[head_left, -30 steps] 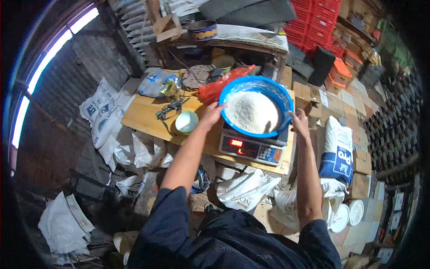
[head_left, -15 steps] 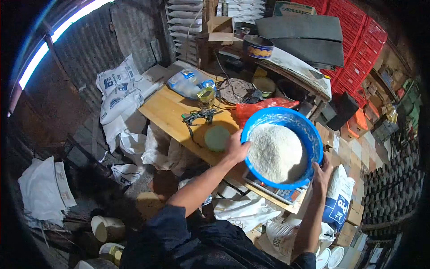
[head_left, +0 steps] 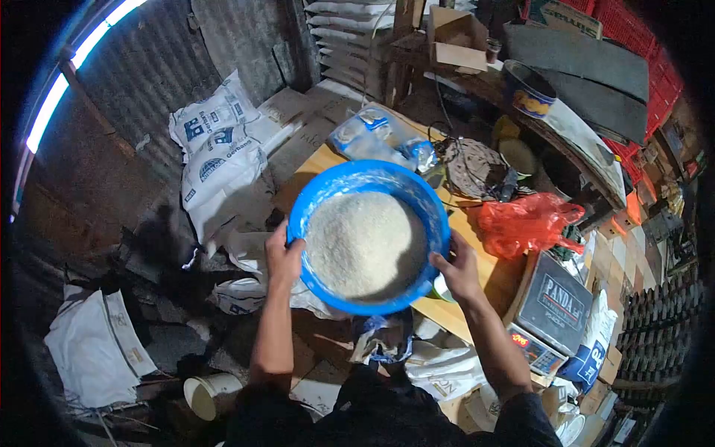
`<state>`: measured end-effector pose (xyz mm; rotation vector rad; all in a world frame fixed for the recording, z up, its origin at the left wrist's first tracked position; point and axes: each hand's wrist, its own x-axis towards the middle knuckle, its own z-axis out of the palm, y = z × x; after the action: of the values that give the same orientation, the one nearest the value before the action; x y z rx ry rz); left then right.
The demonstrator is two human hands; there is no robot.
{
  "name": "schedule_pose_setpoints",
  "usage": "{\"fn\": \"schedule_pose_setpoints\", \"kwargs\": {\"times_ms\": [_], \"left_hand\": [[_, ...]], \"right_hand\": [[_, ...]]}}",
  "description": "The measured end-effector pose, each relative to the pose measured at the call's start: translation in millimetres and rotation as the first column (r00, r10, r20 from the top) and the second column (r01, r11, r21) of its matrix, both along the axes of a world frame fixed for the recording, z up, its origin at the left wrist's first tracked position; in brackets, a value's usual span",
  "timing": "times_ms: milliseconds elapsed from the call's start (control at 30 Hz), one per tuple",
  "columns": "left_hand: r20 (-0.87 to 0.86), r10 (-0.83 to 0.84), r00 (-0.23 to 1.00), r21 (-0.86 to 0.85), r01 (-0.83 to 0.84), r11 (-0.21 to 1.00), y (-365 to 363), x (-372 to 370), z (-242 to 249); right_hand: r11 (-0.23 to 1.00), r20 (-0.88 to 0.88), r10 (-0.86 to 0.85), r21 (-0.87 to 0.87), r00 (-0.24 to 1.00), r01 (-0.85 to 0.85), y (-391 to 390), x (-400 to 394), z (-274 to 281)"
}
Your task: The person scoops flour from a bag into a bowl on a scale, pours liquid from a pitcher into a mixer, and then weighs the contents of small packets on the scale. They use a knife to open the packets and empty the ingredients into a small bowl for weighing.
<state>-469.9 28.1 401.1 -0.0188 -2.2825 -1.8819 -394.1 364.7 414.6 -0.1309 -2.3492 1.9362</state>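
Observation:
A round blue plastic basin [head_left: 313, 292] is held up in front of me, tilted toward my view. Inside it lies a heaped mound of white, flour-like powder [head_left: 365, 242], and dusty streaks mark the inner wall. My left hand [head_left: 283, 257] grips the left rim, thumb over the edge. On the opposite side my right hand [head_left: 460, 270] holds the rim the same way; the fingers under the basin are hidden. To the right of my right hand stands a weighing scale [head_left: 555, 302] with a dark platform marked PANDA, nothing on it.
Beneath the basin is a wooden table [head_left: 488, 261] bearing a red plastic bag [head_left: 525, 223] and a clear package [head_left: 376, 134]. Printed white sacks [head_left: 223, 164] lean at the left. A bucket [head_left: 211, 395] lies on the floor; a shelf at back right holds a cardboard box [head_left: 458, 41].
Both hands have carried the basin left, from above the scale to over the table's left part. The scale's platform is now uncovered, and the view has turned somewhat left.

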Motion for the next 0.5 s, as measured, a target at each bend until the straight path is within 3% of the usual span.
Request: {"fn": "schedule_pose_setpoints", "kwargs": {"times_ms": [100,167,267,367,400,500], "left_hand": [[-0.012,0.063,0.998,-0.164,-0.064,0.984,-41,-71,-41],[-0.058,0.062,0.996,-0.160,-0.070,0.985,-56,-116,-71],[-0.051,0.040,0.998,-0.211,-0.050,0.976,-77,-164,-122],[-0.042,0.071,0.997,-0.224,-0.079,0.971,-77,-185,-135],[-0.045,0.084,0.995,-0.217,-0.092,0.972,-74,-188,-137],[-0.070,0.051,0.996,-0.078,-0.056,0.995,-75,-192,-150]], "right_hand": [[0.995,-0.058,0.038,-0.087,0.998,-0.043,-32,-77,-50],[0.991,0.002,0.055,-0.123,0.998,-0.054,-45,-114,-69],[0.989,-0.097,0.048,-0.135,0.994,-0.061,-56,-152,-85],[0.994,-0.019,0.038,-0.105,0.999,-0.040,-59,-171,-92],[0.990,-0.005,-0.044,-0.137,0.999,0.043,-61,-171,-98],[0.983,0.056,0.115,0.141,0.992,-0.122,-37,-166,-101]]}}
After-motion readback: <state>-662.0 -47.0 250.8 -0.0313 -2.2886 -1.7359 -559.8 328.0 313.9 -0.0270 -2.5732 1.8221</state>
